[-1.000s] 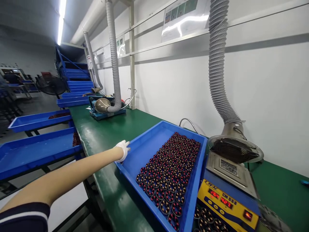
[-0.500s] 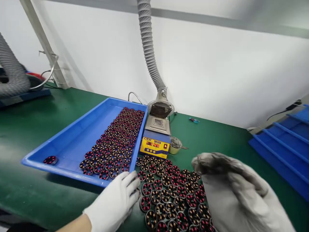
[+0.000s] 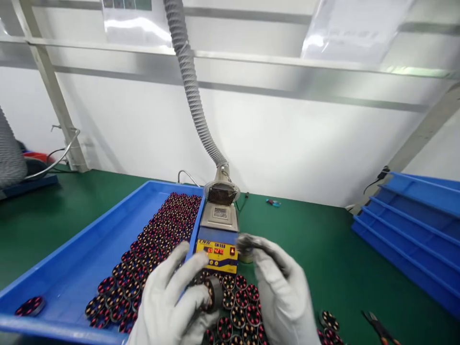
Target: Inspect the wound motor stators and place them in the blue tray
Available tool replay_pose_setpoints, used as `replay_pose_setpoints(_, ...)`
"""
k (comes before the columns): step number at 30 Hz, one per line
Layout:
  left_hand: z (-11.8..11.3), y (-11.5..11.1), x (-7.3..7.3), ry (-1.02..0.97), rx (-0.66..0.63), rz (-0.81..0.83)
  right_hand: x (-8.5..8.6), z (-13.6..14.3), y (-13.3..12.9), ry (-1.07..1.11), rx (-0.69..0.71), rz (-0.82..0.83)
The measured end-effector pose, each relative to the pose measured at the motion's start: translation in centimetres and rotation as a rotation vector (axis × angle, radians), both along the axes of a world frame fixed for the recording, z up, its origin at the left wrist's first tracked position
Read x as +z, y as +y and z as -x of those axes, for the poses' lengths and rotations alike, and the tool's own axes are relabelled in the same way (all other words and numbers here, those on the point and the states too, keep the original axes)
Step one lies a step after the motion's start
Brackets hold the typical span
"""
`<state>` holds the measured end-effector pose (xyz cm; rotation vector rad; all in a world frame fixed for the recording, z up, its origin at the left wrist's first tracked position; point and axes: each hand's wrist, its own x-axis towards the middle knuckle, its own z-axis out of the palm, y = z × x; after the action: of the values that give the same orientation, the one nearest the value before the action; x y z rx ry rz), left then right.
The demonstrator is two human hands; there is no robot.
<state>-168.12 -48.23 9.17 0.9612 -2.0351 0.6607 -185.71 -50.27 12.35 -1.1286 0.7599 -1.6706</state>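
Observation:
My left hand (image 3: 176, 297), in a white glove, holds a round dark ring part (image 3: 214, 293) on its side between thumb and fingers. To its right is my right hand (image 3: 283, 287), gloved, its darkened fingertips pinched together in front of a small pot (image 3: 246, 256); whatever they hold is too blurred to make out. Many ring parts with red and tan spots (image 3: 237, 316) lie on the green table below and between the hands. More of them fill the right side of a blue tray (image 3: 104, 230). A yellow-fronted heater box (image 3: 217, 256) with a lit display stands behind the hands.
A grey hose (image 3: 196, 96) hangs down to a round hood (image 3: 222, 190) over the box. Stacked blue trays (image 3: 409, 239) stand at the right. Pliers (image 3: 379, 328) lie at the lower right, and a small blue item (image 3: 273, 203) lies near the wall.
My left hand has lifted a ring part from the table beside the tray. My right hand has moved left, close to the pot. The view has tilted up and shifted right.

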Motion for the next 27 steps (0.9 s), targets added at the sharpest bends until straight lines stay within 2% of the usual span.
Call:
replay_pose_setpoints(2,1.1,-0.9,2.0,0.135,-0.005,0.062,-0.2,-0.7,-0.9,-0.077,0.229,-0.008)
replay_pose_setpoints(4,2.3,-1.9,2.5,0.238,-0.034,0.056,-0.2,-1.2,-1.3,-0.157,0.396,0.002)
replay_pose_setpoints(5,2.8,-2.3,2.4,0.261,-0.053,0.056,-0.2,-1.3,-1.4,-0.192,0.406,0.001)
replay_pose_setpoints(9,3.9,-3.3,1.2,0.331,-0.099,0.090,-0.2,-0.6,-1.2,-0.236,0.223,-0.020)
replay_pose_setpoints(12,3.7,-3.4,0.9,0.431,-0.105,-0.020,-0.3,0.2,-1.3,-0.158,0.232,-0.048)
replay_pose_setpoints(15,3.0,-3.7,1.1,0.270,-0.138,-0.083,-0.7,0.2,-1.7,-0.093,0.250,-0.044)
replay_pose_setpoints(17,2.6,-4.1,1.5,0.194,-0.180,-0.032,-1.0,-0.1,-1.9,-0.109,0.242,-0.035)
replay_pose_setpoints(20,2.3,-4.7,2.0,0.215,-0.189,0.059,-1.3,-0.6,-2.1,-0.115,0.255,-0.045)
replay_pose_setpoints(25,2.4,-5.0,2.3,0.168,-0.157,0.162,-1.1,-0.3,-2.2,0.057,0.291,-0.010)
replay_pose_setpoints(27,2.5,-4.9,2.3,0.123,-0.157,0.190,-1.2,0.0,-2.4,0.094,0.240,0.022)
